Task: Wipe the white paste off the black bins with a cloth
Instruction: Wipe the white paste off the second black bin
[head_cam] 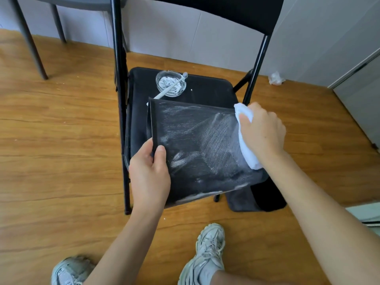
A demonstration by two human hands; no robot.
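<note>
White paste (218, 138) streaks the broad mesh face of the black bin (197, 153), thickest in a pale patch toward its right side and in thin smears along its lower edge. The bin is tipped over on its side above the front half of the black folding chair's seat (205, 89), its face turned up toward the person. The left hand (149, 173) grips the bin's left edge, thumb curled over onto the mesh and fingers wrapped behind. The right hand (262, 130) is closed around a bunched white cloth (247, 153), pressing it against the bin's right edge, where the cloth hangs down below the palm. Behind the bin, near the back edge of the seat, sits a small glass dish (170, 83) holding more paste, with a white toothbrush (171, 86) laid across it, bristles toward the chair's backrest and handle reaching down to the bin's upper left corner. A dark mat (257, 198) lies on the wooden floor (61, 140) under the chair's front right corner. A crumpled bit of white plastic (276, 78) rests by the wall to the right. 2 pale sneakers, the left sneaker (70, 271) and the right sneaker (205, 254), stand on the floor in front of the chair.
</note>
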